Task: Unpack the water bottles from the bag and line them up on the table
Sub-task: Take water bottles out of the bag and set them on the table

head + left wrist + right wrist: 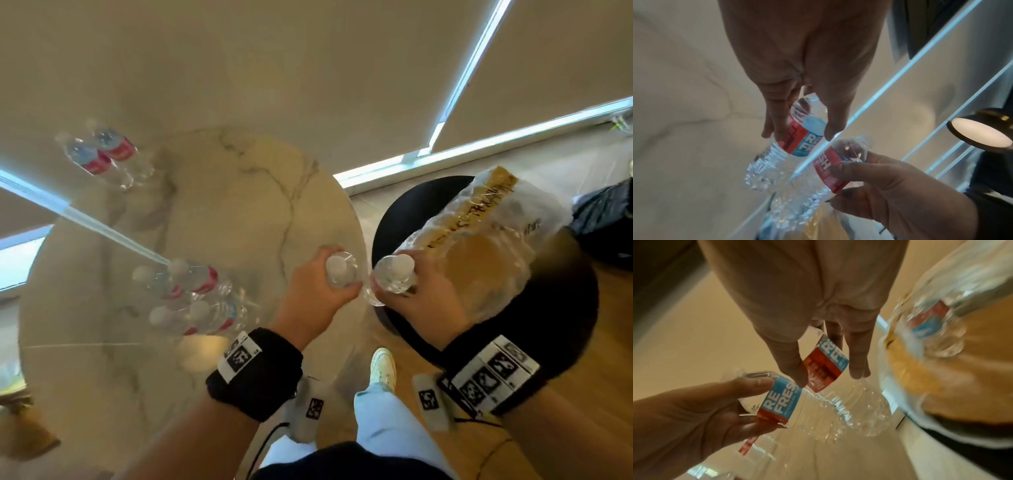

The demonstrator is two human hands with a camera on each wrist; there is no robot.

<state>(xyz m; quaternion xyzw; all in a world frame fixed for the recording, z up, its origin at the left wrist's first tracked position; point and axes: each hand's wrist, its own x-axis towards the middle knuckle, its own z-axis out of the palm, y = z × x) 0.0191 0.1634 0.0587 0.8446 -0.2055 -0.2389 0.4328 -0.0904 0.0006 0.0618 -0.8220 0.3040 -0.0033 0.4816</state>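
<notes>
Each of the hands grips one clear, ribbed plastic water bottle by its upper body, fingers curled round the label: the left hand [317, 286] holds the left bottle [797, 129] over the 3 o'clock edge of the tabletop [222, 205], and the right hand [421, 291] holds the right bottle [826, 363] just beside it — the two white caps almost side by side. The round, glossy marble-look tabletop carries a cluster of four bottles [191, 298] at about 7 o'clock from its centre and a pair of bottles [102, 154] at 11 o'clock, well apart. The crinkled clear-and-tan plastic bag [479, 240] lies on a round black stool [565, 308] at 3 o'clock of the table, with one bottle inside [931, 324] showing through the film. Labels are red and blue; they read "RE FRESH". The bag's dark lettering is too blurred to read.
</notes>
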